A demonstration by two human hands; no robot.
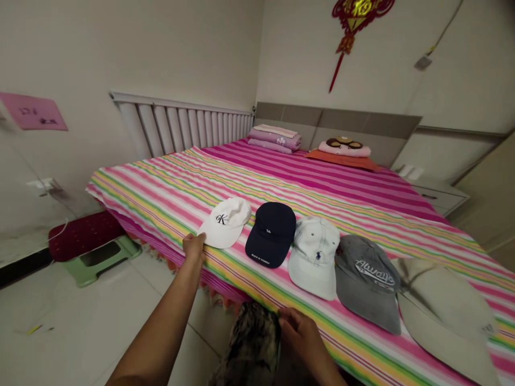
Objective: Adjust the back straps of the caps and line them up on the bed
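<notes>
At the bed's front edge, my left hand (pixel 195 247) pinches the brim of a white cap (pixel 231 219) with black "CK"-like letters. To its right lie a navy cap (pixel 276 228), a pale cap with a small blue emblem (pixel 317 246), a grey cap with white lettering (pixel 368 279) and a beige wide-brimmed hat (pixel 446 311), side by side. My right hand (pixel 300 332) is at the sheet's edge below the pale cap, its fingers curled and closed; what they hold, if anything, is hidden.
A striped sheet (pixel 161 187) covers the bed. Folded bedding (pixel 276 140) and a pink bundle (pixel 344 149) lie near the headboard (pixel 350 123). A green stool (pixel 104 260) with a dark red cover stands on the left floor. A white nightstand (pixel 438 193) stands at right.
</notes>
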